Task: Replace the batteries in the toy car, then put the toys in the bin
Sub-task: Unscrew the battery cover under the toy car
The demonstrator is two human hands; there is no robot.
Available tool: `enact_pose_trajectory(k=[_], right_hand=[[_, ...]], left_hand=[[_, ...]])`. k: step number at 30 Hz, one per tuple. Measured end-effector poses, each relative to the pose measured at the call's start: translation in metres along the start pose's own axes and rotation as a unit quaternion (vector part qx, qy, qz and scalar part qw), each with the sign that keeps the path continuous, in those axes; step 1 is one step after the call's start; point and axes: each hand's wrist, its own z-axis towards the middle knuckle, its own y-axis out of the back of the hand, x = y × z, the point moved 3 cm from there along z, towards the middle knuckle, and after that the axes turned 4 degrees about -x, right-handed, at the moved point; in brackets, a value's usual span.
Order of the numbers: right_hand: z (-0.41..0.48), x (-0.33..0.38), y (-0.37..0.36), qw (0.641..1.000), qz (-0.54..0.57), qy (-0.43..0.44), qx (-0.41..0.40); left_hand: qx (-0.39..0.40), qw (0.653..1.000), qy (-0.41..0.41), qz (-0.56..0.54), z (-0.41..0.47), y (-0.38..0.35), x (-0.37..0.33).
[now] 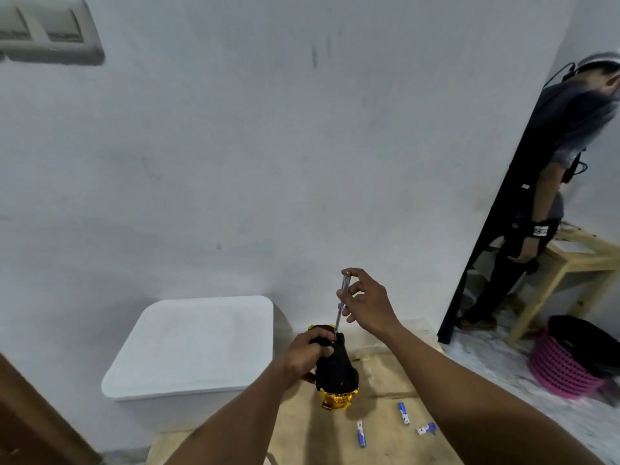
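A gold toy car (337,372) lies upside down on the wooden table (379,441), its black underside facing up. My left hand (307,354) grips the car's far end. My right hand (367,305) pinches a clear-handled screwdriver (342,298) held upright, its tip down on the car's underside by my left fingers. Three blue-and-white batteries lie loose on the table nearer to me: one (361,433), another (404,413) and a third (426,428). A white bin (191,344) with its lid on stands to the left of the car.
A white wall rises right behind the table. At the right a person (550,182) stands by a black frame and a light wooden table (583,260). A pink basket (567,367) sits on the floor there. A brown door edge shows at lower left.
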Motion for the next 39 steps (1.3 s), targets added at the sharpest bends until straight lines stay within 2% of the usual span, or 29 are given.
enact_pose_trajectory(k=[22,32,39], right_hand=[[-0.006,0.0,-0.002,0.996,-0.061,0.071,-0.004],[-0.009,0.001,-0.009,0.975,-0.15,0.162,0.027],[-0.007,0.002,-0.009,0.983,-0.1,0.15,-0.019]], left_hand=[[0.005,0.999,0.007,-0.042,-0.009,0.003,-0.006],[-0.011,0.997,-0.022,-0.072,-0.006,0.008,-0.007],[-0.014,0.997,-0.02,-0.071,-0.006,0.014,-0.011]])
